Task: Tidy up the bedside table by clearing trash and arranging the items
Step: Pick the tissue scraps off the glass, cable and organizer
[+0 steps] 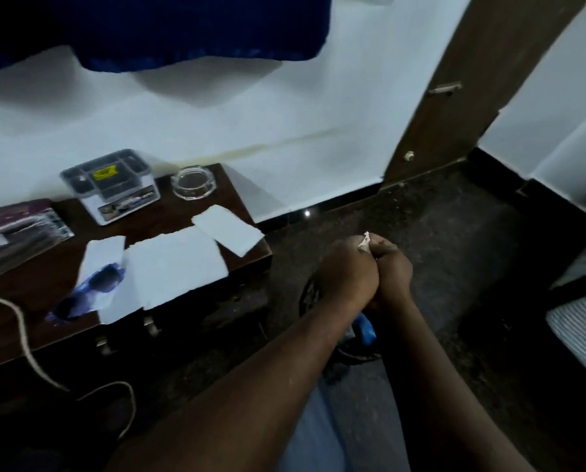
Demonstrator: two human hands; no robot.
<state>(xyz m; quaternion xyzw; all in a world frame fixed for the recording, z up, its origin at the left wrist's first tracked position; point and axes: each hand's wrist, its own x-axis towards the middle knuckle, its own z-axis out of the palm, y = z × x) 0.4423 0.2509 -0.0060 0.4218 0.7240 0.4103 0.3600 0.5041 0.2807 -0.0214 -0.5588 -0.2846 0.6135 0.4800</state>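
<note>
Here, left hand and right hand met at centre frame.
Both grips were clamped on a white scrap; white papers lay on the tabletop at left.

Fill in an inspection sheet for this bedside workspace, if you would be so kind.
Surface: dark brown wooden bedside table, against a white wall.
Job's things: three torn white paper sheets along the table's front; small white paper scrap, held off the table.
Clutter: blue-framed sunglasses on the leftmost sheet; clear glass ashtray; clear plastic compartment tray atop a white box; dark flat packet.
Hands: left hand and right hand pressed together, both pinching the scrap above a dark floor bin.
Cables: beige cord trailing off the table's left side.
Surroundings: dark speckled floor, brown wooden door, blue cloth hanging above.
</note>
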